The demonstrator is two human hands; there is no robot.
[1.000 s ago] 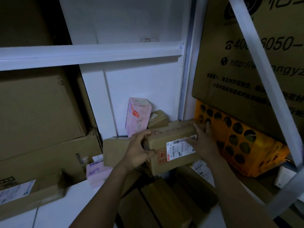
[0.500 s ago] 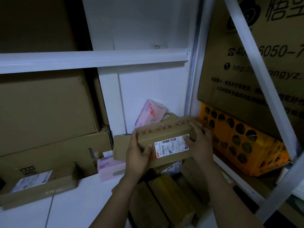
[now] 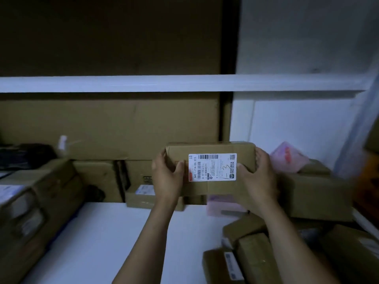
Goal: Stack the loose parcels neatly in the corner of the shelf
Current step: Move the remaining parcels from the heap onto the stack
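Note:
A brown cardboard parcel with a white shipping label facing me is held up over the white shelf. My left hand grips its left end, thumb on the front. At the parcel's right end my right hand grips it the same way. Several loose brown parcels lie in a heap at the lower right. A pink parcel leans against the white back wall at the right, on top of a brown box.
Large cardboard boxes stand along the back. Smaller boxes are piled at the left. A small labelled box and a pale pink packet sit behind the held parcel. A white crossbar runs overhead.
Both hands have lifted the parcel away from the right corner and carried it leftward, its label now facing me. The view has swung left; the orange crate is out of sight.

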